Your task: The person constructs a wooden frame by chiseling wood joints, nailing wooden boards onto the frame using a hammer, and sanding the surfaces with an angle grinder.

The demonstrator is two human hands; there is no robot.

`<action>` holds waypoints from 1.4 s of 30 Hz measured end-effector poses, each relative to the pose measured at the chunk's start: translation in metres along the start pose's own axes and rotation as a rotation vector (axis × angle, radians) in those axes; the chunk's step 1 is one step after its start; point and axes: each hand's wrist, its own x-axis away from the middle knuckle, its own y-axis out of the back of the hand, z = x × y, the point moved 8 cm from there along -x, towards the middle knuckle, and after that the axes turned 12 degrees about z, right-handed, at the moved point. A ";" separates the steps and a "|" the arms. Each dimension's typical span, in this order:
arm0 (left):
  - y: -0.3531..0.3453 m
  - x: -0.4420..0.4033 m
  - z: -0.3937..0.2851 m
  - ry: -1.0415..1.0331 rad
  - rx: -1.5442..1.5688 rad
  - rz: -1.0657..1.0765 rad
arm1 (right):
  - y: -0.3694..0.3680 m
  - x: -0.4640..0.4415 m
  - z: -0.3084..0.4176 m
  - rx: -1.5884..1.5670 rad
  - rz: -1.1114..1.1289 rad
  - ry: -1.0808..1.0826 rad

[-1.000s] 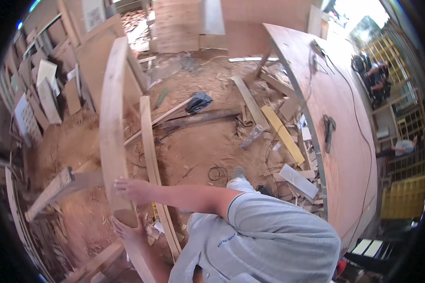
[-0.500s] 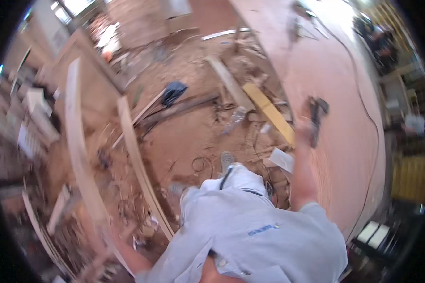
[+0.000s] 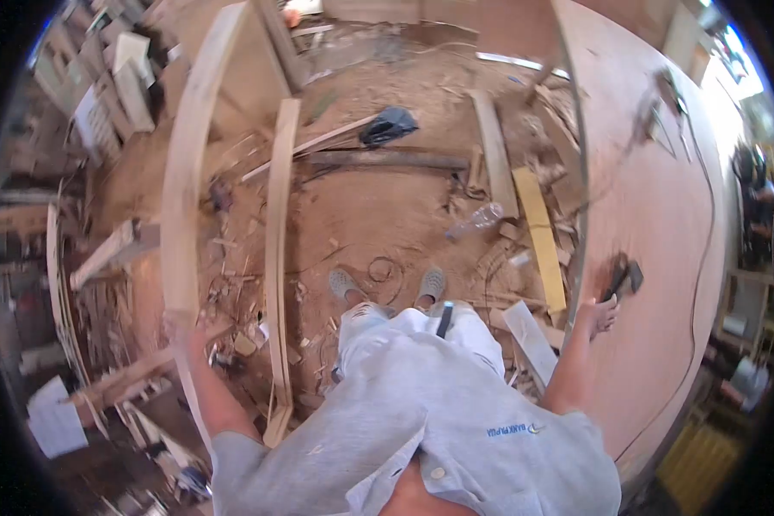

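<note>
pale board (image 3: 187,163) (long, wooden) rests in left hand (image 3: 180,328), while right hand (image 3: 601,316) grips dark tool (image 3: 625,277).

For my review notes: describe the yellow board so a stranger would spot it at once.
Along the wearer's right lies a large pinkish panel. On the littered ground just left of it, near a clear plastic bottle, lies the narrow board, its yellow face unlike the pale plank beside it.

Long planks (image 3: 181,198) left of the tabletop (image 3: 649,202)
</note>
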 end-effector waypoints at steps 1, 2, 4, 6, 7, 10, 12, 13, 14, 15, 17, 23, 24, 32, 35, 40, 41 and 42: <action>0.020 0.015 -0.014 -0.018 0.047 -0.008 | 0.005 0.009 0.038 -0.013 -0.054 0.199; 0.026 0.017 -0.019 -0.066 0.091 -0.086 | 0.012 0.022 0.082 -0.029 -0.113 0.396; 0.029 0.022 -0.021 -0.115 0.183 -0.166 | 0.018 0.090 0.212 -0.459 0.168 0.720; 0.031 0.034 -0.026 -0.148 0.300 -0.138 | 0.017 0.197 0.351 -0.668 0.554 1.053; 0.033 0.043 -0.033 -0.181 0.366 -0.107 | 0.015 0.263 0.405 -0.619 1.032 0.985; 0.036 0.076 -0.060 -0.172 0.410 -0.063 | 0.021 0.458 0.508 -0.862 1.642 1.243; 0.015 0.090 -0.063 -0.167 0.419 -0.019 | 0.036 0.552 0.537 -0.839 1.869 1.155; -0.010 0.094 -0.063 -0.186 0.441 0.015 | 0.042 0.586 0.540 -0.796 1.943 0.981; -0.027 0.098 -0.065 -0.212 0.461 0.051 | 0.047 0.609 0.539 -0.755 2.003 0.796; -0.016 0.115 -0.082 -0.183 0.525 0.153 | 0.045 0.632 0.537 -0.717 2.086 0.739; -0.005 0.149 -0.121 -0.164 0.556 0.343 | 0.034 0.651 0.517 -0.771 2.146 0.590; -0.122 0.233 -0.231 -0.247 0.717 0.848 | -0.082 0.547 0.415 -1.109 1.857 0.218; -0.138 0.248 -0.253 -0.266 0.667 0.891 | -0.101 0.528 0.402 -1.112 1.868 0.142; -0.272 0.340 -0.402 -0.362 0.502 1.005 | -0.279 0.417 0.313 -1.046 1.894 -0.175; -0.325 0.369 -0.445 -0.341 0.496 0.980 | -0.325 0.374 0.305 -0.970 1.868 -0.078; -0.427 0.405 -0.525 -0.311 0.469 1.013 | -0.505 0.349 0.235 -0.841 1.723 0.085; -0.453 0.413 -0.541 -0.303 0.496 1.009 | -0.500 0.337 0.226 -0.866 1.734 0.032; -0.481 0.417 -0.558 -0.296 0.535 0.988 | -0.470 0.317 0.244 -0.902 1.741 -0.001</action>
